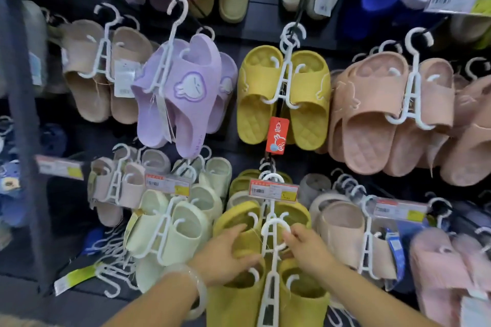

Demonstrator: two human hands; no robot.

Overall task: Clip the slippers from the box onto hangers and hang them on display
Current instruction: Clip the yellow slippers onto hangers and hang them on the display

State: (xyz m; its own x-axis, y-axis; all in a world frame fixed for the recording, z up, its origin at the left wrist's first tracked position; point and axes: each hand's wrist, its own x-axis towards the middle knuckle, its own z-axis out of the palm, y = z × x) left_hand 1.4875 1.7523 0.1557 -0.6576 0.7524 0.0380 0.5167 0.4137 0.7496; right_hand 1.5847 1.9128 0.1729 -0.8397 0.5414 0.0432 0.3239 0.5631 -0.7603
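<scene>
Yellow slippers (pixel 265 297) in both hands' grip

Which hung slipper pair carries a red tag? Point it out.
The yellow pair in the upper middle row: a red tag dangles below its white hanger. The other pairs show none.

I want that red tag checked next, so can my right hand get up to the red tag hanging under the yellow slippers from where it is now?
Probably yes. The right hand is on the white hanger below, and the red tag hangs in front of the display with nothing covering it.
</scene>
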